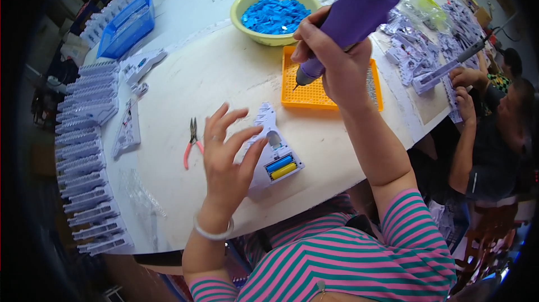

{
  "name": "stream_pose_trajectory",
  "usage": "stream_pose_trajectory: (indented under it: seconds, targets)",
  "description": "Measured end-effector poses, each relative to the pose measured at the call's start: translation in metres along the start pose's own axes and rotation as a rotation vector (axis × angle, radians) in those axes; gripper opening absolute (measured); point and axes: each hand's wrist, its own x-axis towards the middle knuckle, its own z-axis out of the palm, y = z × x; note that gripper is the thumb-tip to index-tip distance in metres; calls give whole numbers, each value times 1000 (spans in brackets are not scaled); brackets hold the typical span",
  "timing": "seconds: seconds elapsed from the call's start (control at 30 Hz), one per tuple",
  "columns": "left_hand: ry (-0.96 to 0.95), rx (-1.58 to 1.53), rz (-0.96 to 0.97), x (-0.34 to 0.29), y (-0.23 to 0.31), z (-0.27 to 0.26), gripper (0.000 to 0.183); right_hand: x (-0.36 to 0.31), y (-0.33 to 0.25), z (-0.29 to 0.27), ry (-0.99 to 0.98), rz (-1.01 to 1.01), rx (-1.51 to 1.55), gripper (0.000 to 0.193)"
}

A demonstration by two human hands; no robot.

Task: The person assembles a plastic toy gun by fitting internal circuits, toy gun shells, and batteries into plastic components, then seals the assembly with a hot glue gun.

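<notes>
My right hand (339,58) is wrapped round a purple electric screwdriver (359,7), raised over an orange perforated tray (300,91) with its bit pointing down. Small screws seem to lie along the tray's right side. My left hand (227,153) is held with fingers spread, just above and left of a white plastic housing (274,150). A blue and a yellow battery (283,170) sit in the housing's near compartment. Whether the left fingertips touch the housing, I cannot tell. Pliers with pink handles (192,142) lie on the table left of that hand.
A pale green bowl (238,13) of blue pieces stands behind the tray. Rows of white housings (90,156) line the left edge near a blue basket (128,24). White parts are heaped at right (410,44), where another person's hands (466,86) work on a housing.
</notes>
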Motion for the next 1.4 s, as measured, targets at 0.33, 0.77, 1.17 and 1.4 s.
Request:
stream_pose_trajectory:
  seconds: [0.33, 0.77, 1.17, 1.4]
  targets:
    - [26, -165, -103, 10, -14, 16, 17, -24, -32, 54, -175, 38, 182, 17]
    - [19, -225, -267, -29, -9, -2, 27, -47, -32, 76, -336, 47, 202, 21]
    - [38, 32, -7, -116, -4, 13, 35, -74, -5, 77, -434, 160, 84, 20]
    - [68, 8, -5, -118, -6, 18, 35, -81, 2, 81, -424, 179, 92, 12]
